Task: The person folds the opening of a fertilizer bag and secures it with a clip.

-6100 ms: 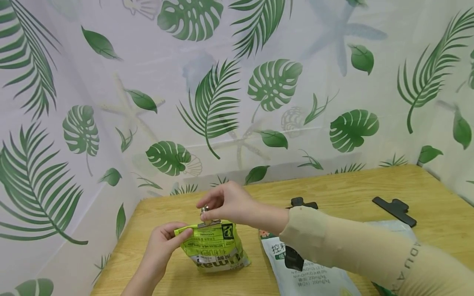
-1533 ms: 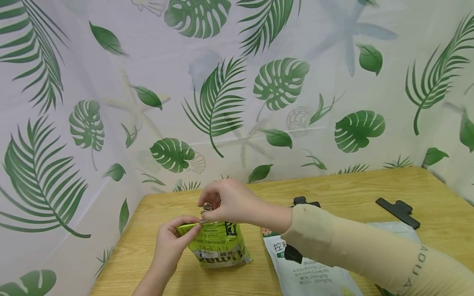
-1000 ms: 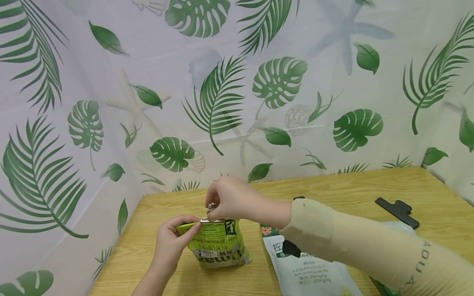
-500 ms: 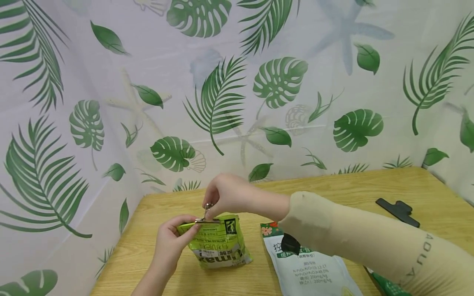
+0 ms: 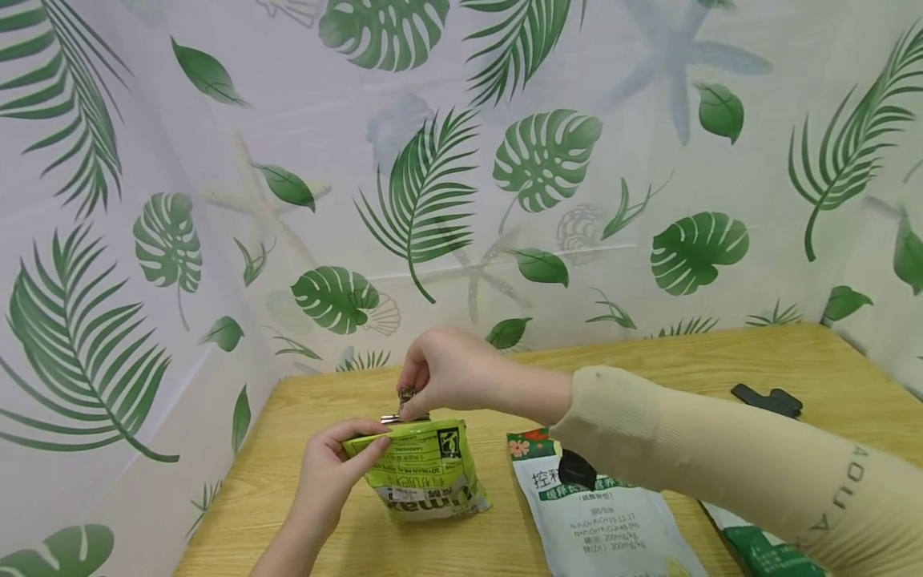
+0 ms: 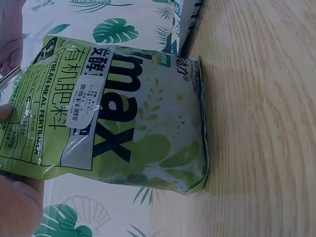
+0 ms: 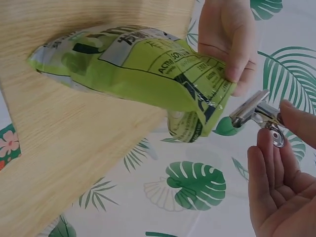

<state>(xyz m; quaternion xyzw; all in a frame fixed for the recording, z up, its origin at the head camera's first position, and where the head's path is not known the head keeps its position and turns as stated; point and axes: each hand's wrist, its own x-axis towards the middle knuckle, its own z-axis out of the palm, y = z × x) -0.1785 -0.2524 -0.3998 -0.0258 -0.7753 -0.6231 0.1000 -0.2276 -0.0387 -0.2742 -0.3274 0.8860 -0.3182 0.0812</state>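
A lime-green bag of soybean meal fertilizer stands upright on the wooden table. My left hand pinches its top left corner between thumb and fingers. Just above the bag's top edge, my right hand holds a silver metal bulldog clip by its handles. From the right wrist view, the clip is apart from the bag's folded top edge, its jaws facing the edge. The left wrist view shows the bag's printed front with a barcode sticker.
To the right lies a white fertilizer pouch with a black clip showing under my right sleeve. Another green and white pouch lies farther right, partly covered by the arm. A black clip is behind it. A leaf-print curtain hangs behind the table.
The silver clip was over the bag's top edge, shifting a little left and right; now my right hand has lifted it up off the edge. My left hand keeps its hold on the corner.
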